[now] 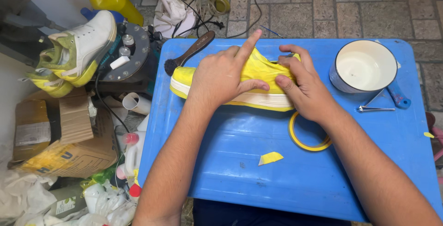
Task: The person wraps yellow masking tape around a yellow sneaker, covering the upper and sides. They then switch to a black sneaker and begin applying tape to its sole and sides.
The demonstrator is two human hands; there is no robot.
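Observation:
A sneaker (258, 71) wrapped in yellow tape, with a white sole, lies on its side on the blue plastic table (240, 170). My left hand (221, 76) rests flat over the shoe's middle, its index finger raised and pointing away. My right hand (302, 85) presses fingertips onto the tape at the shoe's right end. A roll of yellow tape (304, 138) lies on the table just below my right wrist. A small torn piece of yellow tape (270, 157) lies nearer me.
A white bowl with a blue handle (364, 67) and metal tweezers (376, 108) sit at the table's right. A dark brush (189, 53) lies behind the shoe. Left of the table are taped white sneakers (78, 46), cardboard boxes (64, 133), bottles and a yellow jug (113, 0).

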